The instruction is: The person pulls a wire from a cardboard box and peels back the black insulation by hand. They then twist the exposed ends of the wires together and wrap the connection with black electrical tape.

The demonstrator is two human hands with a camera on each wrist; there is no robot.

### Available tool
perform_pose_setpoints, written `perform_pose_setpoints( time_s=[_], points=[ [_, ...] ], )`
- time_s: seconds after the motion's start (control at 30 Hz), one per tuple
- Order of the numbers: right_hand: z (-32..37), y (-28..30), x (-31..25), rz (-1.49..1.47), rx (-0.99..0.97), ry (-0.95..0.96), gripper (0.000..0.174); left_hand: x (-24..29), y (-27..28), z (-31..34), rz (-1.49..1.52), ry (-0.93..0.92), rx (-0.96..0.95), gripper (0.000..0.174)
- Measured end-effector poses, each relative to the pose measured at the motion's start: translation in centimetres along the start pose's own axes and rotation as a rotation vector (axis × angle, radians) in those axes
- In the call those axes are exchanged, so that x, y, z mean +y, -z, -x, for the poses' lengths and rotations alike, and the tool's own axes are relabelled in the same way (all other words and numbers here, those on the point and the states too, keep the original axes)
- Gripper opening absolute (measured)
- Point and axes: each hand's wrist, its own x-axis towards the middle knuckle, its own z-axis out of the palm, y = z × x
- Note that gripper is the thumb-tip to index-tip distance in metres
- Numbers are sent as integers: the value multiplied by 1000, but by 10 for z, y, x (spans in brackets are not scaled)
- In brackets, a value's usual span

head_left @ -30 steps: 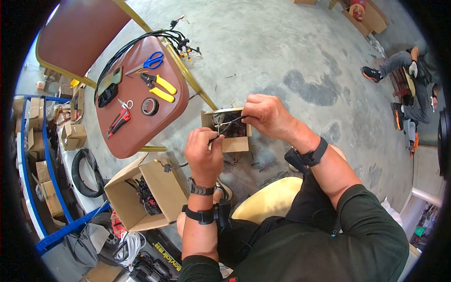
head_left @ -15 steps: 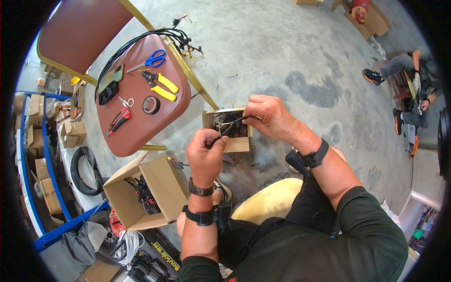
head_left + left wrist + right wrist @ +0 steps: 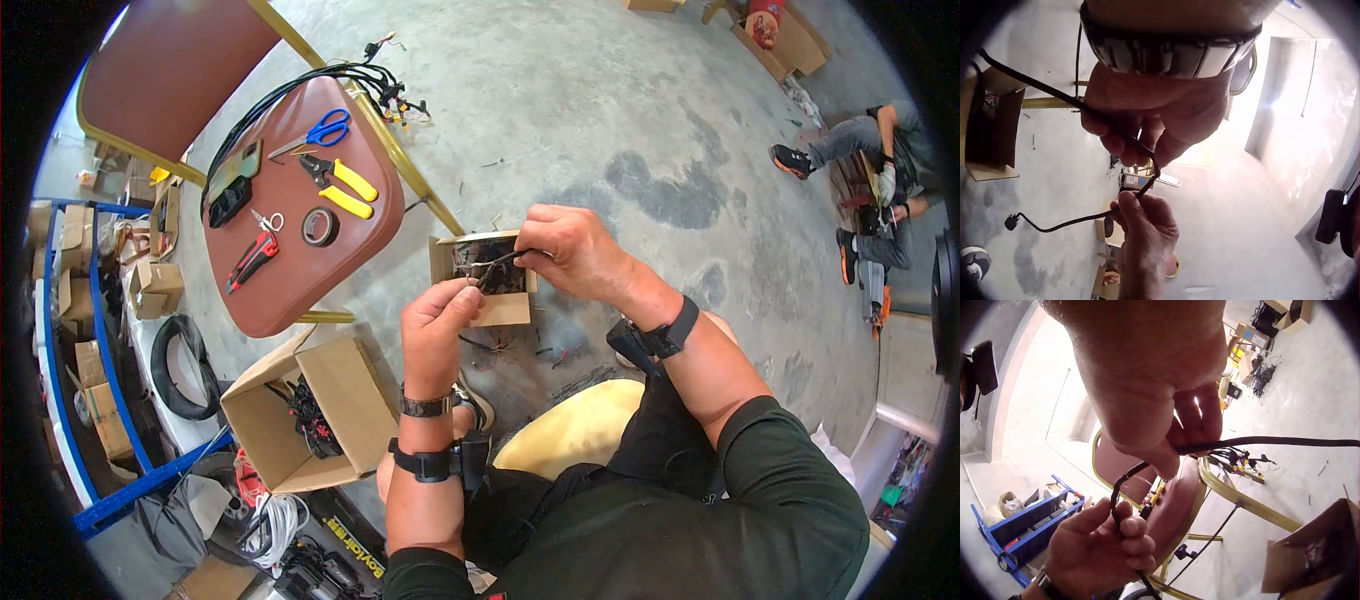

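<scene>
Between the two hands runs a thin black cable [image 3: 1035, 81]. My left hand [image 3: 437, 335] pinches it between thumb and fingers, and my right hand [image 3: 578, 250] pinches it a short way off. In the right wrist view the cable [image 3: 1285, 441] bends between the hands, with a thin strand standing out near the bend. A dark plug [image 3: 1012, 221] hangs on the length past my right hand. Behind the hands in the head view is a small open carton [image 3: 503, 309] of dark parts.
A brown chair seat [image 3: 290, 270] holds blue scissors [image 3: 328, 130], yellow-handled pliers [image 3: 350, 190], a red cutter [image 3: 252, 262] and a tape roll [image 3: 320, 227]. A larger carton [image 3: 350, 400] with cables stands left of the legs. Another person [image 3: 890, 190] sits far right.
My left hand has turned slightly and its fingers lie nearer my right hand's. The connector that hung by the larger carton has left the head view. The other person's hands have moved.
</scene>
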Motion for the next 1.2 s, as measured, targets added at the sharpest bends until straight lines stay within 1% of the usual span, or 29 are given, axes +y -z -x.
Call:
perform_pose_setpoints(
  time_s=[0.03,0.13,0.33,0.43,0.53,0.73,0.93,1.03,1.2],
  points=[
    [0,0,0,0,-1,-1,20,-1,-1,0,46,26,20,16],
    [1,-2,2,-4,-7,9,20,-5,0,-1,118,13,23,14],
    [1,-5,2,-57,-9,-14,19,-9,0,-1,189,-15,57,8],
    [2,-5,3,-42,-15,-17,19,-8,-2,-1,237,9,84,7],
    [2,-5,3,-53,-36,-39,18,-7,-3,-1,253,11,82,7],
    [3,-6,3,-73,-59,-51,16,-4,-3,-1,241,46,144,7],
    [4,-6,3,-104,-111,-81,17,-5,-4,-1,262,27,197,5],
    [3,-6,2,-92,-114,-91,17,-6,-5,-1,286,23,181,4],
    [4,-6,5,-89,-124,-96,15,-6,-4,-1,257,11,82,7]
  ],
)
